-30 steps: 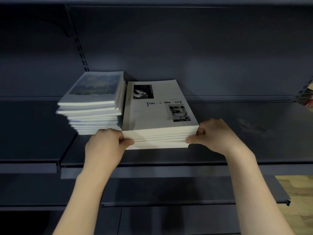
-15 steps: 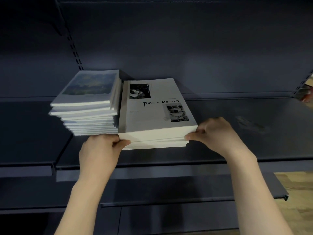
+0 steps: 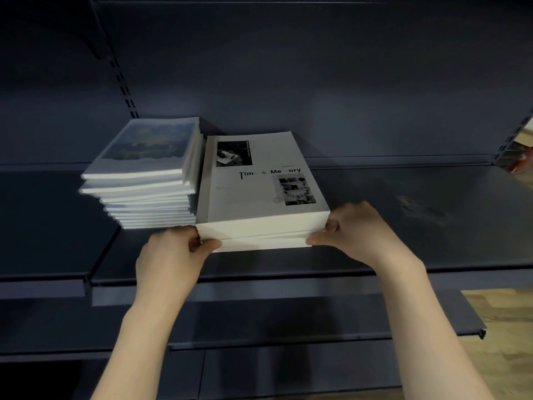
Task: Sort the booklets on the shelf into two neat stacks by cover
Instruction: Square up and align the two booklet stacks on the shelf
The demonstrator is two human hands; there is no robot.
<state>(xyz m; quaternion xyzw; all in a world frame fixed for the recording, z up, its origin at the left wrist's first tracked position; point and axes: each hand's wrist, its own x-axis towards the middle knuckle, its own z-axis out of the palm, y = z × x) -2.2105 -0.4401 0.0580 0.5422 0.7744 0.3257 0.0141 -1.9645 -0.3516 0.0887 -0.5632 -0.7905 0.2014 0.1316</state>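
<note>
**On the dark shelf: two booklet stacks, hands at the right-hand one**

On the dark shelf point(image 3: 403, 226), toward its left half, stood the white stack point(image 3: 261, 229) of booklets, its top cover pale grey with two black-and-white photographs and the partly legible title "Tim… & Me…ory". Its upper booklets lay square; the lowest ones sat slightly offset at the front edge.

The left hand point(image 3: 170, 261) gripped the stack's near left corner, thumb curled against the front edge, the other fingers bent round the side. The right hand point(image 3: 357, 229) gripped the near right corner, thumb tip pressed to the lower front edge, fingers curled along the right side. Both forearms reached up from the bottom of the view.

Just beside it on the left, touching or nearly touching, stood the landscape-cover stack point(image 3: 147, 180), taller, its top cover bearing a blurred blue-green picture above a white band. Its booklets were fanned unevenly, the upper ones jutting left and forward.

Behind both ran the dark back panel point(image 3: 317, 82) with a slotted upright point(image 3: 124, 85). A lower shelf point(image 3: 288, 321) lay beneath, and wooden flooring point(image 3: 501, 313) showed at lower right.
</note>
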